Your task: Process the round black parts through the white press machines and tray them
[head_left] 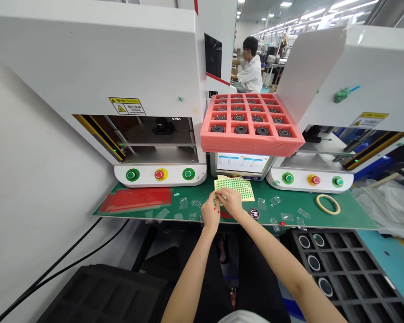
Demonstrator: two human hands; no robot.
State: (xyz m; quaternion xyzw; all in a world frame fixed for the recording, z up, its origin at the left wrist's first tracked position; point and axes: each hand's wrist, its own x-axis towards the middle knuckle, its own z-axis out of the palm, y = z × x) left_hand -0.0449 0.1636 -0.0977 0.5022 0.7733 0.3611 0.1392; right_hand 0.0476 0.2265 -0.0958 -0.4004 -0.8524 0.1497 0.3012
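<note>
My left hand and my right hand meet over the front of the green bench, fingertips pinched together. What they pinch is too small to make out. Small red bits cling to my left hand near the thumb. Right behind the fingers lies a pale yellow sheet of green dot stickers, its near left corner hidden by my hands. A small round device with a lit dark face rests just right of my right wrist. Part of a red strip shows on the bench between my forearms.
Red film strips lie left; clear film scraps and a tape roll lie right. A pink foam tray of round parts sits above a screen, between two white presses. A black tray stands lower right. Someone sits behind.
</note>
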